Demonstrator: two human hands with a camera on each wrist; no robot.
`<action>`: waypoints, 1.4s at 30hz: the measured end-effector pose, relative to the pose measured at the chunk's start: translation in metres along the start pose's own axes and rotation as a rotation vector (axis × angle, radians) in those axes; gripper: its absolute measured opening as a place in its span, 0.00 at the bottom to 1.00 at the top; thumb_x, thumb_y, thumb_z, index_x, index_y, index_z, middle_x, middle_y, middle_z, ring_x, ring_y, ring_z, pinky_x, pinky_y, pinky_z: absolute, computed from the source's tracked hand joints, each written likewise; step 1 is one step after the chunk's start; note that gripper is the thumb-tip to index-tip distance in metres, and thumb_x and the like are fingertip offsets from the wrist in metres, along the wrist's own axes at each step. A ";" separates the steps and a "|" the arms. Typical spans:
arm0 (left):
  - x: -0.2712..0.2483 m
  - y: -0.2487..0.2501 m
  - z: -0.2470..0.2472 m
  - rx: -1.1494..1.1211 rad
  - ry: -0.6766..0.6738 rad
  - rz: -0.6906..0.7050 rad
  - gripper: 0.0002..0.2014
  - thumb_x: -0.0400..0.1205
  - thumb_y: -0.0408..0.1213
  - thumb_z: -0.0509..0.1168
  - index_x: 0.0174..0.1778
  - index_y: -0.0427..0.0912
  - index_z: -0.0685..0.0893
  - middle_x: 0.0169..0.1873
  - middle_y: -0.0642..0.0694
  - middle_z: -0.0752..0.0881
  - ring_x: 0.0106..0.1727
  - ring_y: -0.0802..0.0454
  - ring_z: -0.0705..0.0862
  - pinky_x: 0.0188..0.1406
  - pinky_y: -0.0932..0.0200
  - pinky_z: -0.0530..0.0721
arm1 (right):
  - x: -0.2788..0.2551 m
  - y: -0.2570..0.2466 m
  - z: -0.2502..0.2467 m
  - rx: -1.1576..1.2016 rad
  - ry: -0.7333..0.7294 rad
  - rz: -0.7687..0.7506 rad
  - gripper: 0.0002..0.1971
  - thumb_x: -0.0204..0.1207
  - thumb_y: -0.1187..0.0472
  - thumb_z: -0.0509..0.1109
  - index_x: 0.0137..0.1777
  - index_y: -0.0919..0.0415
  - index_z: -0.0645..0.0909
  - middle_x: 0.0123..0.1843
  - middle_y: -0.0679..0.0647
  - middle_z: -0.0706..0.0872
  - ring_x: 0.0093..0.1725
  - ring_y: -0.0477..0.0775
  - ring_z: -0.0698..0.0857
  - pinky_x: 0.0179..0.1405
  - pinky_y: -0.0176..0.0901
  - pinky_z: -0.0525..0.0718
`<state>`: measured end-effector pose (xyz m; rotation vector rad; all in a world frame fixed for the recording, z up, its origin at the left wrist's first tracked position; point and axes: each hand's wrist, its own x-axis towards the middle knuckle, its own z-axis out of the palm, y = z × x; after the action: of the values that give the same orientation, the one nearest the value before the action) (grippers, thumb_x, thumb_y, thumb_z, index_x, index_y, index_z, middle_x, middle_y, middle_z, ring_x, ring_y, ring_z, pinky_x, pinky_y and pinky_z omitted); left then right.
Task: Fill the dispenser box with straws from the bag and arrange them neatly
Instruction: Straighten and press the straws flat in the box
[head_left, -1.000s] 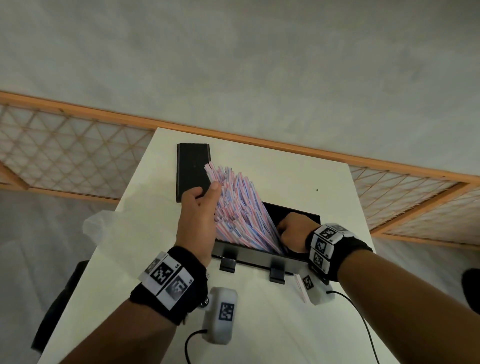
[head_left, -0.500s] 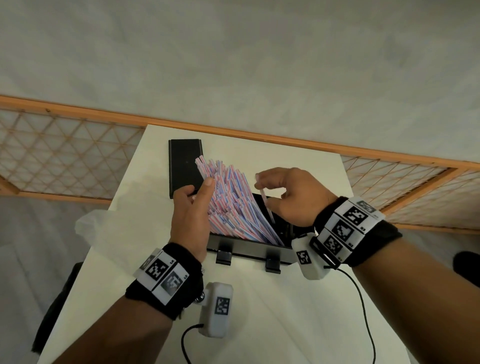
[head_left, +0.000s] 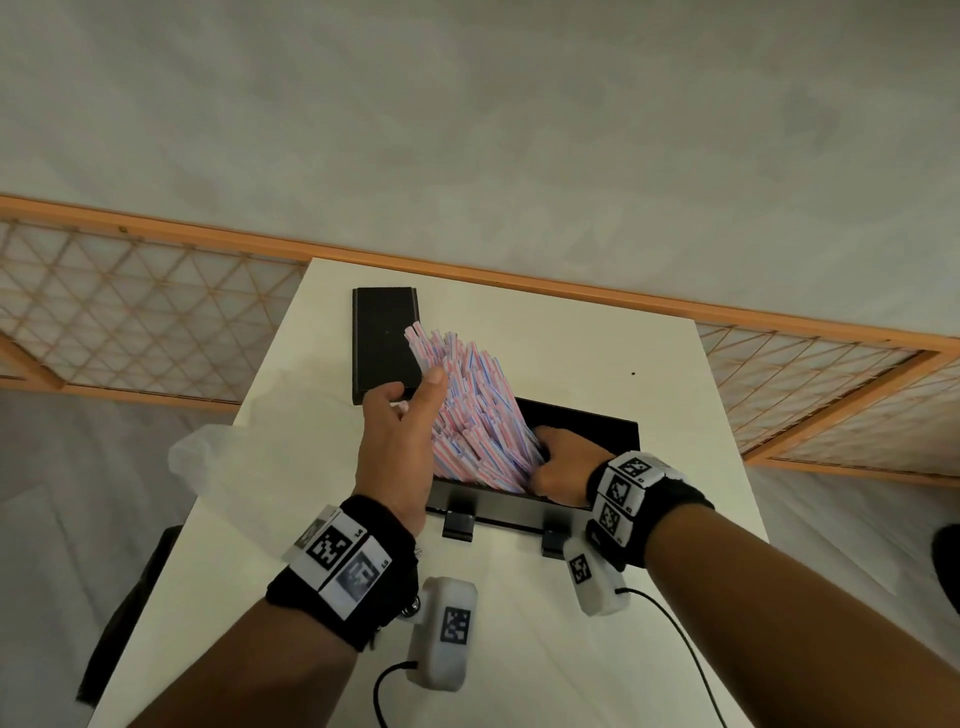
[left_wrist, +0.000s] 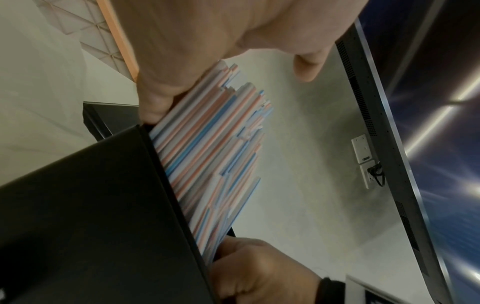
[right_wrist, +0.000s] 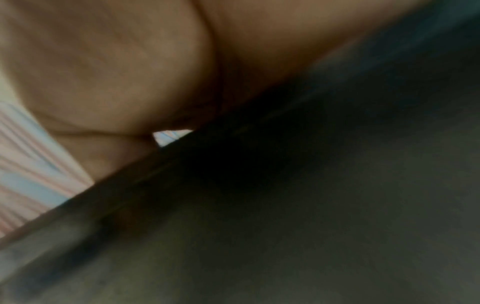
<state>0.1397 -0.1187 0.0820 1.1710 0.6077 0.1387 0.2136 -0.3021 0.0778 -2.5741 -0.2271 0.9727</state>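
The black dispenser box (head_left: 597, 431) stands open on the white table (head_left: 571, 338). A thick bundle of pink, blue and white straws (head_left: 472, 410) stands in it, leaning up to the left. My left hand (head_left: 415, 387) holds the upper part of the bundle, with digits on either side of the straws (left_wrist: 213, 154). My right hand (head_left: 558, 462) is down inside the box at the bundle's lower right end, its fingers curled into the straws and the fingertips hidden. The same right hand (left_wrist: 259, 273) shows as a fist beside the box wall (left_wrist: 91, 205). The right wrist view is dark, with only striped straws (right_wrist: 28, 164) at its left edge.
The box's flat black lid (head_left: 382, 343) lies behind the left hand. A crumpled clear plastic bag (head_left: 218, 457) hangs over the table's left edge. A wood-framed lattice screen (head_left: 130, 312) runs behind the table. A dark chair (head_left: 130, 597) stands at the lower left.
Half a second ago my right hand was lifted above the box pinching a single straw. It has dropped back into the box's right end. The left hand stayed on the bundle.
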 end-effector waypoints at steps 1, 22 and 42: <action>-0.003 0.002 0.001 0.000 0.013 -0.009 0.55 0.55 0.80 0.73 0.72 0.47 0.74 0.66 0.42 0.85 0.66 0.41 0.86 0.68 0.34 0.83 | 0.002 -0.002 0.002 -0.016 0.008 -0.009 0.25 0.67 0.66 0.70 0.65 0.53 0.79 0.55 0.53 0.87 0.54 0.54 0.86 0.48 0.41 0.83; -0.021 0.017 -0.011 0.363 0.067 -0.029 0.51 0.54 0.84 0.63 0.63 0.47 0.74 0.53 0.50 0.86 0.57 0.48 0.86 0.64 0.36 0.84 | -0.053 0.027 0.022 -0.054 0.189 -0.156 0.24 0.68 0.31 0.70 0.40 0.54 0.80 0.32 0.46 0.84 0.33 0.43 0.83 0.36 0.40 0.82; -0.018 0.000 -0.003 0.429 -0.046 0.019 0.22 0.75 0.54 0.78 0.36 0.36 0.83 0.34 0.42 0.92 0.39 0.44 0.94 0.49 0.41 0.93 | -0.040 0.018 0.026 0.039 0.286 -0.347 0.18 0.80 0.45 0.69 0.37 0.58 0.84 0.32 0.55 0.85 0.31 0.47 0.78 0.36 0.43 0.79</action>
<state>0.1231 -0.1240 0.0883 1.5904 0.6024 -0.0053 0.1662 -0.3219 0.0770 -2.4859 -0.5450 0.4741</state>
